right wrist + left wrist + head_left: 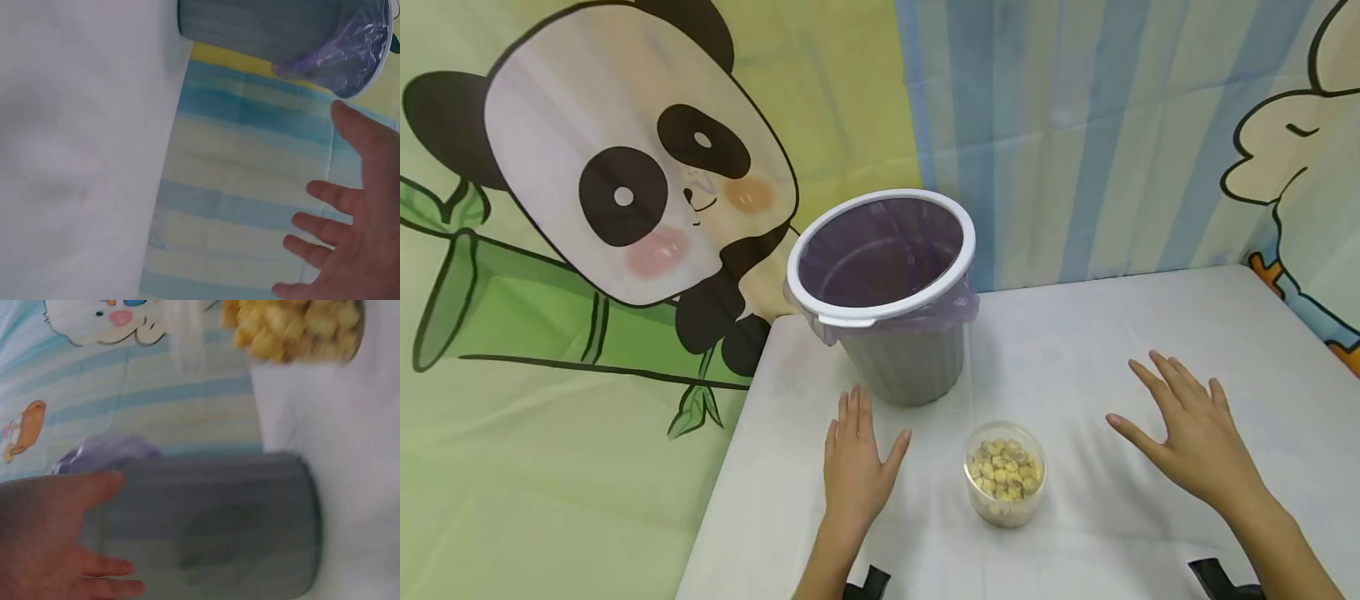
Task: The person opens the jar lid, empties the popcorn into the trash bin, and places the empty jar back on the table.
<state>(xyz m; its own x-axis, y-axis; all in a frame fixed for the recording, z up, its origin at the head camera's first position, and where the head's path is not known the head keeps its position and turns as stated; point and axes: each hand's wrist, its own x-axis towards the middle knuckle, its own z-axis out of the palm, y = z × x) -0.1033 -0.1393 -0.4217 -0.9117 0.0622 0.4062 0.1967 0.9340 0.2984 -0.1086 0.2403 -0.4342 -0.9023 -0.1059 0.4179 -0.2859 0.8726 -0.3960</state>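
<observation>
A grey trash bin [906, 367] with a white rim and a purple bag lining it stands upright on the white table. In front of it is a clear round tub [1006, 508] holding pale yellow popcorn-like pieces [1006, 468]. My left hand [856, 471] is held out with straight fingers, left of the tub and just in front of the bin, holding nothing. Off to the tub's right, my right hand [1198, 442] hovers with fingers spread and nothing in it. The left wrist view shows the bin's side [212, 525] beyond my left fingers.
The white table [1112, 350] meets a striped blue cloth [1075, 142] at the back. To the left hangs a green cloth with a large panda picture [587, 150]. Black straps [1217, 579] show at the wrists.
</observation>
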